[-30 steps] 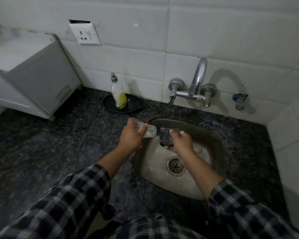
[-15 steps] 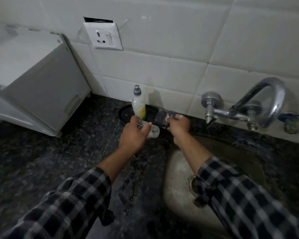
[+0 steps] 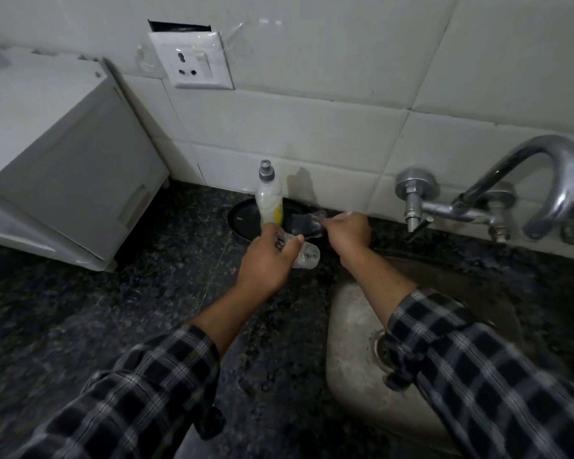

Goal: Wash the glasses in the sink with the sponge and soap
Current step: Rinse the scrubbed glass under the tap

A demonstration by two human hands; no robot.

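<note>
glass (image 3: 304, 255) gripped in left hand (image 3: 265, 263), sponge (image 3: 307, 223) beyond

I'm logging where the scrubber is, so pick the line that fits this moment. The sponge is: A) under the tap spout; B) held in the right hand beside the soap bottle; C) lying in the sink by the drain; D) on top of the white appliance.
B: the right hand pinches the dark sponge just right of the soap bottle, at the black dish, left of the sink.
</note>
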